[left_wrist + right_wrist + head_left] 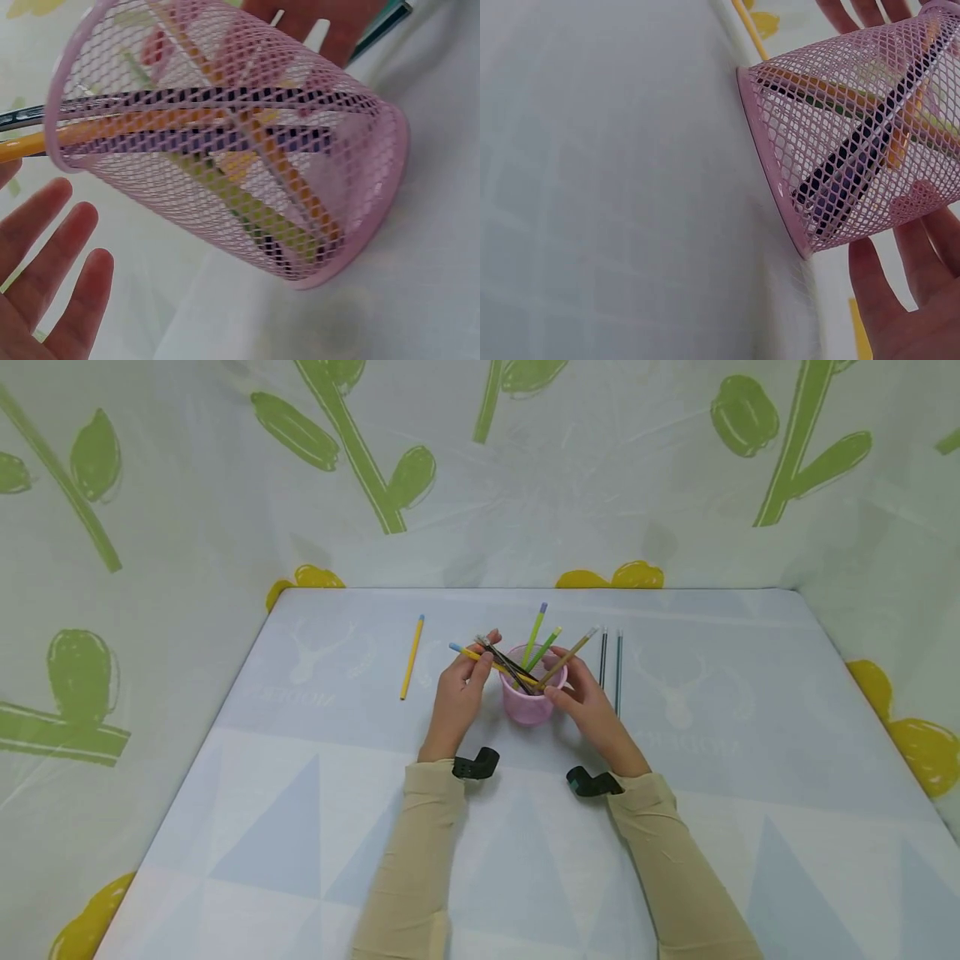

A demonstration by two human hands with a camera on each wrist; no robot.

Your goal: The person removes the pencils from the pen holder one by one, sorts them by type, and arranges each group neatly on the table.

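Note:
A pink mesh pencil cup [527,706] stands on the table with several pencils leaning in it. My left hand [459,693] is at its left, thumb and forefinger around the ends of dark pencils [504,660] and a yellow pencil [471,652] that slant out over the rim. In the left wrist view, the other fingers [86,292] spread apart beside the cup. My right hand [588,706] grips the cup's right side near the rim, close to a brown pencil [576,652]. Two green pencils [536,631] point up and away at the back.
A yellow pencil [412,656] lies on the table to the left. To the right of the cup lie a black pencil [603,652] and a teal pencil [618,668], partly behind my right hand. The patterned table [517,860] meets a leaf-print curtain [585,485] at its far edge.

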